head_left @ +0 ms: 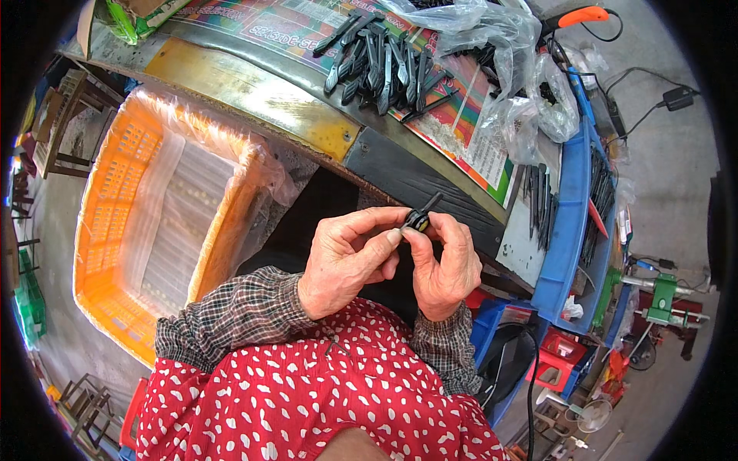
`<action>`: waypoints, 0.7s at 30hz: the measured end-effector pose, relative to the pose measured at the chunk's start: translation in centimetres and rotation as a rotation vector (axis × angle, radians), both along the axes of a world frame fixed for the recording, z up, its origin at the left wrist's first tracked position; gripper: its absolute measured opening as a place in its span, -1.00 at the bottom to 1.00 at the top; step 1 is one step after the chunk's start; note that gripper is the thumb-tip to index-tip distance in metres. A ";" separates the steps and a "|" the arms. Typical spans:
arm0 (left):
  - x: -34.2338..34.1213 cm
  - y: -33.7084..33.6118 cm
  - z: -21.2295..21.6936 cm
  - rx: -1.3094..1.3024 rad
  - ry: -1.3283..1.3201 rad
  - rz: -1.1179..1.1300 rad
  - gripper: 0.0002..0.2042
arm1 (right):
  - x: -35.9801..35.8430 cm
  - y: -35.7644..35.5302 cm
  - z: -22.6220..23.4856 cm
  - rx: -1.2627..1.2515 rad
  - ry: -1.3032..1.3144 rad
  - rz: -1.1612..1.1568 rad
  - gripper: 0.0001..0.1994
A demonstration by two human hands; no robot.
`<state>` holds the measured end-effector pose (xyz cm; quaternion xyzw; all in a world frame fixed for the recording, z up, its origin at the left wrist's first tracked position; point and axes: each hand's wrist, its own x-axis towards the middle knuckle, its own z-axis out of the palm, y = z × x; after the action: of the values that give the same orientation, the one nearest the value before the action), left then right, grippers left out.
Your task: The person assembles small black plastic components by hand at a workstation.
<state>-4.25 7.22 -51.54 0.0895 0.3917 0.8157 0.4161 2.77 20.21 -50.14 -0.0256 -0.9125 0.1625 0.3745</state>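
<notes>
Just in front of the bench edge, my left hand and my right hand meet, thumbs and forefingers pinched together. Between them is a small black part with a thin stem pointing up and a touch of yellow on it; the fingers hide much of it, and its exact kind is unclear. Beyond my hands, a heap of black handle-like plastic parts lies on printed cardboard. Further right on the bench, thin black rods lie side by side.
An orange plastic crate lined with clear film stands at left. Clear plastic bags with black parts sit at the back right. A blue bin with black rods borders the bench's right end. An orange-handled tool lies beyond.
</notes>
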 end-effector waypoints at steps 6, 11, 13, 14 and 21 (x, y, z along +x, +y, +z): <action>-0.2 0.0 0.3 -0.010 0.024 0.003 -0.76 | -0.1 0.1 0.3 -0.235 -0.022 0.044 -0.68; -0.3 -0.1 0.2 -0.010 0.054 -0.007 -0.75 | 0.0 0.5 0.9 -0.312 -0.024 0.110 -0.69; -0.3 -0.1 0.1 -0.011 0.070 -0.022 -0.75 | 0.2 0.3 0.7 -0.383 -0.030 0.099 -0.70; -0.2 -0.2 0.1 -0.011 0.060 -0.021 -0.75 | 0.3 0.2 0.6 -0.453 -0.035 0.088 -0.70; -0.2 -0.2 0.5 -0.019 0.047 -0.007 -0.76 | 0.6 -0.1 0.2 -0.423 -0.027 0.065 -0.69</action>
<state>-4.40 7.02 -51.09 0.1062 0.4089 0.8082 0.4104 3.41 20.14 -49.96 -0.0764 -0.8635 0.3618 0.3429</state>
